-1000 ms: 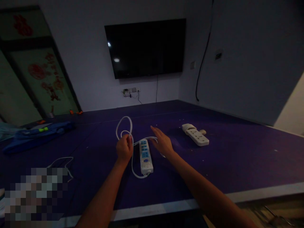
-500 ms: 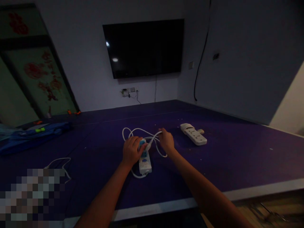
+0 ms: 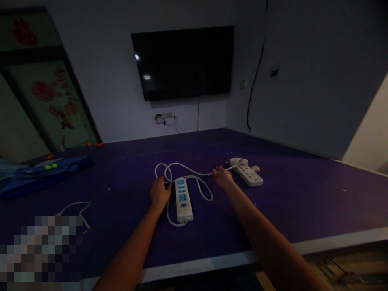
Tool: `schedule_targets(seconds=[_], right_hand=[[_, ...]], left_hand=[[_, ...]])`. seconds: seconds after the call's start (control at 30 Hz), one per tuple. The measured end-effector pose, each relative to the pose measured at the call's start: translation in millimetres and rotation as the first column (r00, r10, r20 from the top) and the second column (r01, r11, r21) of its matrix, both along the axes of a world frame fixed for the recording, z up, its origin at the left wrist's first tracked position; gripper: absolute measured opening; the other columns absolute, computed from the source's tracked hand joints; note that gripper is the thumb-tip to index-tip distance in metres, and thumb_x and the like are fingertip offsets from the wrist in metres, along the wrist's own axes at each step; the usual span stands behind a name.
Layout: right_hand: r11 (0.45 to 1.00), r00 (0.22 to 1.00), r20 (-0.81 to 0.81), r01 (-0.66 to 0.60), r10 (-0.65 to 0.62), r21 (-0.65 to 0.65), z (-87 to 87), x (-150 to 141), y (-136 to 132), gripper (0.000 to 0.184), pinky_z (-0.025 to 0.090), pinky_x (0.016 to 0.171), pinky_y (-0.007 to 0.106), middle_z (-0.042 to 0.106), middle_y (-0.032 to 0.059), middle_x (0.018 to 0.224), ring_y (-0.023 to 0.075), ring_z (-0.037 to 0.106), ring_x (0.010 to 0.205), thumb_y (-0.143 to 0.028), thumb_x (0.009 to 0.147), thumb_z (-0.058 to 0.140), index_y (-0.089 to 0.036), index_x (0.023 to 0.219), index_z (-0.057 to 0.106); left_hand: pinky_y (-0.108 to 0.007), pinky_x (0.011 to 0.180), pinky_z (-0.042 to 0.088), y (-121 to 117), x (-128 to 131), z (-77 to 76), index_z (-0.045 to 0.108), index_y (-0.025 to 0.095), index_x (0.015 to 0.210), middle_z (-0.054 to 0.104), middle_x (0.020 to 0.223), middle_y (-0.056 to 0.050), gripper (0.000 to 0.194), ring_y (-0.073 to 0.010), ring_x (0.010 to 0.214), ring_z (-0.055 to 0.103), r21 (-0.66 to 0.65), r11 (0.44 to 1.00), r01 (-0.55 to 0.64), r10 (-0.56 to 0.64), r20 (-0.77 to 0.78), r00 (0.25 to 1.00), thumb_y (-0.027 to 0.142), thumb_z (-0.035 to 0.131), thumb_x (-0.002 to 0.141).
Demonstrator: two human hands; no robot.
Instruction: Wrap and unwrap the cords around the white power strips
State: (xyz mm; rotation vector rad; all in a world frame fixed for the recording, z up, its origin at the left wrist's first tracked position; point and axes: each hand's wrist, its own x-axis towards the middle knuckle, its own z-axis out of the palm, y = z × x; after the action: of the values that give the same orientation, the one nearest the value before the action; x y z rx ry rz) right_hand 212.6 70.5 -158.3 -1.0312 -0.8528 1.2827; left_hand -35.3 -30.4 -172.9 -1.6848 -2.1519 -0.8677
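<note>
While the right hand [image 3: 223, 178] clamps the cord [image 3: 230, 167], the blue-socket strip [image 3: 184, 200] points away, just right of the loose-fingered, unclenched left hand [image 3: 159, 194]

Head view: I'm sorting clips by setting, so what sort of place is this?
Probably a room in a home, dimly lit: a large wall-mounted television, red decorations at left, and blue fabric on the purple surface.

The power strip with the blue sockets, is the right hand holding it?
No, the right hand holds a white cord and is apart from the blue-socketed power strip.
</note>
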Motion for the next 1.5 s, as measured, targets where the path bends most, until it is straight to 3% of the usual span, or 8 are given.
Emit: schedule_targets(seconds=[0.13, 0.2, 0.57, 0.73, 0.83, 1.03, 1.23, 1.5], right_hand=[[0.999, 0.993, 0.115, -0.035, 0.032, 0.026, -7.9, 3, 6, 0.027, 0.020, 0.031, 0.015, 0.038, -0.0076, 0.043, 0.0048, 0.026, 0.029, -0.038, 0.090, 0.036, -0.019, 0.072, 0.043], [0.998, 0.981, 0.194, -0.019, 0.007, 0.056, -10.6, 6, 11, 0.030, 0.018, 0.032, 0.016, 0.036, -0.0086, 0.041, 0.0048, 0.024, 0.029, -0.045, 0.087, 0.040, -0.018, 0.073, 0.046], [0.970, 0.768, 0.611, 0.052, -0.192, 0.239, -19.8, 20, 23, 0.020, 0.036, 0.055, 0.021, 0.057, -0.0004, 0.057, 0.0124, 0.053, 0.055, -0.032, 0.079, 0.051, -0.017, 0.077, 0.063], [0.955, 0.686, 0.685, 0.048, -0.245, 0.293, -21.5, 19, 25, 0.027, 0.041, 0.063, 0.024, 0.064, 0.0054, 0.071, 0.0162, 0.060, 0.066, -0.027, 0.081, 0.048, -0.014, 0.100, 0.063], [0.943, 0.635, 0.714, 0.073, -0.296, 0.326, -23.6, 18, 26, 0.044, 0.045, 0.066, 0.027, 0.066, 0.0087, 0.078, 0.0188, 0.062, 0.071, -0.023, 0.081, 0.045, -0.010, 0.123, 0.050], [0.862, 0.445, 0.748, 0.136, -0.493, 0.488, -26.0, 16, 20, 0.053, 0.041, 0.093, 0.038, 0.053, 0.0189, 0.123, 0.0271, 0.051, 0.114, -0.023, 0.079, 0.049, -0.009, 0.129, 0.044], [0.797, 0.324, 0.780, -0.113, -0.535, 0.594, -12.2, 3, 2, 0.043, 0.042, 0.094, 0.039, 0.045, 0.0148, 0.133, 0.0261, 0.046, 0.120, -0.026, 0.084, 0.045, -0.017, 0.126, 0.049], [0.598, 0.206, 0.755, -0.497, -0.622, 0.629, 10.9, -18, -25, 0.050, 0.043, 0.094, 0.037, 0.040, 0.0027, 0.141, 0.0201, 0.052, 0.113, -0.017, 0.088, 0.039, -0.029, 0.136, 0.036]], left_hand=[[-0.033, 0.091, 0.041, 6, -4, -5.0, 0.051, 0.012, 0.118, 0.057, 0.118, -0.015, 0.043, -0.0249, 0.111, 0.053, -0.026, 0.999, 0.030, -0.029, 0.030, 0.999, 0.031, 0.054, 0.079], [-0.032, 0.092, 0.040, 8, -5, -6.0, 0.053, 0.013, 0.117, 0.057, 0.118, -0.014, 0.043, -0.0236, 0.111, 0.053, -0.035, 0.998, 0.048, -0.046, 0.053, 0.998, 0.034, 0.055, 0.079], [-0.028, 0.078, 0.044, 8, -1, -5.2, 0.066, 0.014, 0.075, 0.064, 0.084, -0.007, 0.010, -0.0170, 0.082, 0.058, -0.066, 0.977, 0.204, -0.202, 0.030, 0.979, 0.016, 0.056, 0.074], [-0.027, 0.078, 0.044, 7, 5, -3.0, 0.063, 0.015, 0.073, 0.063, 0.082, -0.004, 0.009, -0.0152, 0.082, 0.058, -0.024, 0.956, 0.294, -0.293, 0.029, 0.956, 0.011, 0.056, 0.072], [-0.028, 0.082, 0.044, 7, 9, -1.8, 0.063, 0.016, 0.078, 0.063, 0.088, -0.005, 0.012, -0.0153, 0.086, 0.057, 0.025, 0.944, 0.329, -0.330, 0.028, 0.944, 0.011, 0.052, 0.075], [-0.032, 0.083, 0.046, 4, 12, -0.9, 0.061, 0.016, 0.089, 0.061, 0.093, -0.007, 0.018, -0.0173, 0.090, 0.057, 0.236, 0.871, 0.430, -0.432, -0.044, 0.901, 0.014, 0.044, 0.084], [-0.034, 0.084, 0.045, -1, 17, 3.7, 0.060, 0.017, 0.093, 0.062, 0.095, -0.006, 0.018, -0.0177, 0.094, 0.056, 0.211, 0.827, 0.521, -0.492, -0.176, 0.853, 0.014, 0.044, 0.085], [-0.032, 0.083, 0.043, -12, 28, 17.6, 0.060, 0.017, 0.092, 0.062, 0.100, -0.006, 0.021, -0.0175, 0.095, 0.054, -0.120, 0.779, 0.615, -0.614, -0.344, 0.710, 0.009, 0.044, 0.083]])
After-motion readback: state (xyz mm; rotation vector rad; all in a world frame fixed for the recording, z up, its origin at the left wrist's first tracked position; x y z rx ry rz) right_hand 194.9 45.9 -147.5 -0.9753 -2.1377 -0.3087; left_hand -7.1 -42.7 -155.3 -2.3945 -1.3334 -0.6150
